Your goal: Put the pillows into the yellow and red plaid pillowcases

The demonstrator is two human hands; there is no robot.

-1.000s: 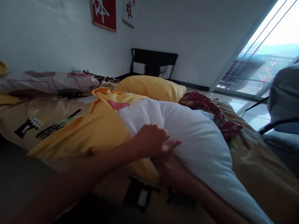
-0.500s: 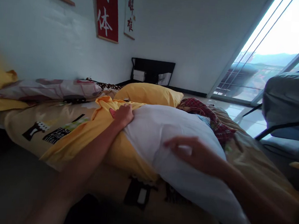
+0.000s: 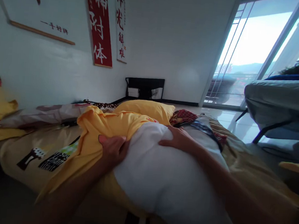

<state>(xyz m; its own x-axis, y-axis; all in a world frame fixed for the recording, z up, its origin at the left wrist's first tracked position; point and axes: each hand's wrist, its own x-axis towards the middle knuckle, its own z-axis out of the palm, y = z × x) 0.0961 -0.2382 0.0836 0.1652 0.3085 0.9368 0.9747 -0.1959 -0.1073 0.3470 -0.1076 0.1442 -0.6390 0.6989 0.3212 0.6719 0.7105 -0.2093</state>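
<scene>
"Which step are we looking at?"

"Dressing a pillow, I'd judge: the plump white pillow (image 3: 154, 175) looks partly inside the smooth yellow cloth pillowcase (image 3: 108, 122)."

"And the hands?"

"The left hand (image 3: 113, 152) has its fingers curled at the case's edge; whether they clamp the cloth, I can't tell. The right hand (image 3: 182, 139) rests on the pillow, thumb apart from the other fingers."

"So where's the pillow?"

"On the beige printed bedding (image 3: 13, 145), just right of the left fingers and beneath the right ones."

"Which way does it point?"

"Its covered end faces left, past the left fingers. The long axis seems to slant from there rightward and towards the wearer; the far end is hard to make out."

"What does the next move call for?"

"Probably a firm hold on the edge on the left, and a push leftward from the right fingers."
</scene>
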